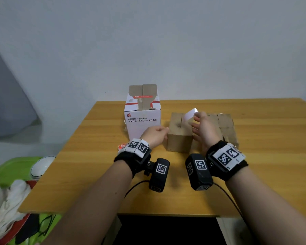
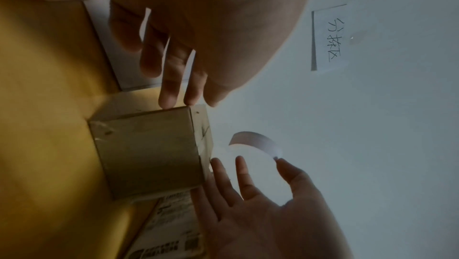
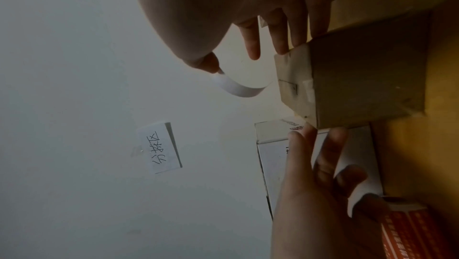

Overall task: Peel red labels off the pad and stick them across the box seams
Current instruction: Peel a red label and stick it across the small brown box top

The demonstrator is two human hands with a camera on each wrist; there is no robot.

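**Label held over the brown box**

The pad of red labels lies on the table by the left wrist. Farther in, the left hand lays straight fingers against the small brown box. Above its top, the right hand, fingers spread, carries a curled label (white back showing) on its thumb tip.

Three cardboard boxes share one yellow-brown wooden table: one tall white printed carton at far left, one small brown cube box at centre, and one wider brown box to the right. Two bare hands are in view, the left hand and the right hand. There is one pad of red labels, one curled white-backed label, one handwritten paper note on the wall, and at near left one green tray and one white bowl.
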